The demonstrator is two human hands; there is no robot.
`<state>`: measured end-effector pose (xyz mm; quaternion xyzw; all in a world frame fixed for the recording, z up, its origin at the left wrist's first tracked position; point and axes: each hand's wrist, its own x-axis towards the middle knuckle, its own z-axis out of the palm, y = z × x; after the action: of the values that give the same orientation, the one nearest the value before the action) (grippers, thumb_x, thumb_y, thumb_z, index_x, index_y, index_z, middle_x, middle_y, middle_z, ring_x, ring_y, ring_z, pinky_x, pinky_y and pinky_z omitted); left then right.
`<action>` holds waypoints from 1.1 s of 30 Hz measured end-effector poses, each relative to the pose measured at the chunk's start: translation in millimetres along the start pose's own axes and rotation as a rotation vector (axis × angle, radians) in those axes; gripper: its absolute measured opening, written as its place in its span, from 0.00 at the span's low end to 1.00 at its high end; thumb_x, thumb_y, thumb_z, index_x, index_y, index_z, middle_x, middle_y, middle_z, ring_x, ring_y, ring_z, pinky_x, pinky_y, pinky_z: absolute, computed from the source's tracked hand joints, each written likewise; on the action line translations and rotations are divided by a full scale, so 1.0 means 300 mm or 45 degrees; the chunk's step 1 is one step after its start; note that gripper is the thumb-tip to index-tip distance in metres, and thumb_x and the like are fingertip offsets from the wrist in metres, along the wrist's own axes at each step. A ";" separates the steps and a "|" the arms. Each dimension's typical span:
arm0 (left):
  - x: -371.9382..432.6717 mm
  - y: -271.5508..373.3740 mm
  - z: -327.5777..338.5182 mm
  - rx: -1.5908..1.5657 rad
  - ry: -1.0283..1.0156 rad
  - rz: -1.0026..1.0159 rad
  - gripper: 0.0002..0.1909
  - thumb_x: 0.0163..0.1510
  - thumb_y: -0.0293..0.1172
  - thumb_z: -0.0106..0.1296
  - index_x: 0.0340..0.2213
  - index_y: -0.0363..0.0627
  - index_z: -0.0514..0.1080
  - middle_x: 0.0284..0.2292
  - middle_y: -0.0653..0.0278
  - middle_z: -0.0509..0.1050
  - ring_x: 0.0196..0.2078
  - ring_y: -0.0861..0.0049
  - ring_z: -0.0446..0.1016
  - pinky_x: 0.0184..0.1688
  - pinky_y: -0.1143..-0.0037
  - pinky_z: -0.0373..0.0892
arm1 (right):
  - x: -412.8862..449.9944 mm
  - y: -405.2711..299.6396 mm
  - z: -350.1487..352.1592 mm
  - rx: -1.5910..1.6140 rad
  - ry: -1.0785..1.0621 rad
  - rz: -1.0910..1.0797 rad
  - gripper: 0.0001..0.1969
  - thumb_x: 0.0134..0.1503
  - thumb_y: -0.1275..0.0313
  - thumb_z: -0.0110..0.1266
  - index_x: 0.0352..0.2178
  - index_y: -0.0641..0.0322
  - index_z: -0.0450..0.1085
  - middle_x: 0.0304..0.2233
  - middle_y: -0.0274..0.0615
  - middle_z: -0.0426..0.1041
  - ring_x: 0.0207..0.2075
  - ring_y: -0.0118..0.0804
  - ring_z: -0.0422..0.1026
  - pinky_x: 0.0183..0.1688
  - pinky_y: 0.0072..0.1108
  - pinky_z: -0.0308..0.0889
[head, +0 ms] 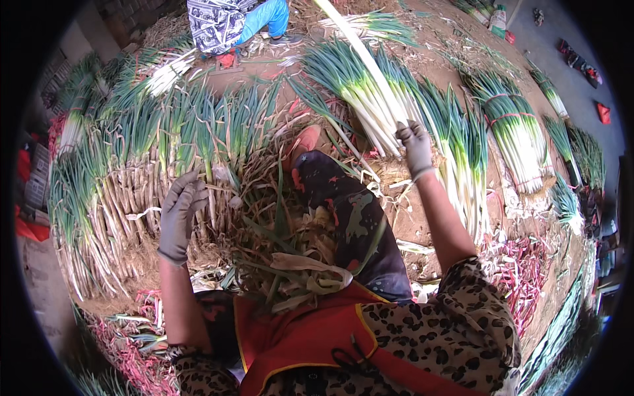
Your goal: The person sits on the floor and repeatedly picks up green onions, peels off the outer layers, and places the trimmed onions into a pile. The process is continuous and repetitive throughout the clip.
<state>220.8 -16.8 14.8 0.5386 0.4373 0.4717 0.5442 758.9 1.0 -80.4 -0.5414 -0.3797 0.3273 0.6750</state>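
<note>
My left hand (184, 208), in a grey glove, is raised with fingers loosely bent and apart, holding nothing visible. Behind it stands a wide row of untrimmed green onions (133, 188) with brownish shafts and dry outer leaves. My right hand (415, 143), gloved too, has its fingers closed at the lower end of a long pale stalk (361, 52), which runs up past the top edge of the view. This hand is at the root end of a pile of clean green onions (359, 91) with white shafts. Another clean pile (463, 163) lies to its right.
Peeled leaves (302, 262) cover my lap and red apron (297, 341). Tied onion bundles (515, 133) lie at the right. Red ties (520, 277) are heaped at lower right. A person (218, 24) in blue trousers sits at the top, near loose onions (168, 74).
</note>
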 end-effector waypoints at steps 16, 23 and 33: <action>-0.069 0.102 -0.101 0.030 0.127 0.068 0.21 0.62 0.38 0.49 0.52 0.38 0.68 0.41 0.63 0.75 0.42 0.80 0.74 0.45 0.79 0.69 | -0.015 0.224 0.374 -0.696 -0.951 0.100 0.16 0.57 0.69 0.55 0.44 0.69 0.72 0.34 0.39 0.76 0.36 0.29 0.72 0.41 0.22 0.67; -0.092 0.098 -0.181 0.078 0.167 0.097 0.18 0.63 0.34 0.48 0.50 0.36 0.68 0.39 0.61 0.75 0.40 0.77 0.74 0.46 0.77 0.69 | -0.222 0.470 0.948 -0.691 -1.305 0.022 0.16 0.59 0.63 0.53 0.43 0.64 0.73 0.39 0.46 0.76 0.39 0.36 0.74 0.44 0.27 0.67; -0.130 0.017 -0.265 0.331 0.134 0.074 0.20 0.61 0.31 0.51 0.51 0.33 0.67 0.42 0.64 0.72 0.44 0.80 0.71 0.50 0.78 0.66 | -0.584 0.837 1.472 -1.235 -1.383 0.415 0.26 0.63 0.59 0.48 0.58 0.62 0.62 0.37 0.52 0.75 0.32 0.44 0.75 0.33 0.38 0.70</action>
<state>135.6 -41.7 15.8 0.5915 0.5068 0.4541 0.4325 281.4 114.8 -298.8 -0.5900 -0.6765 0.4403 0.0206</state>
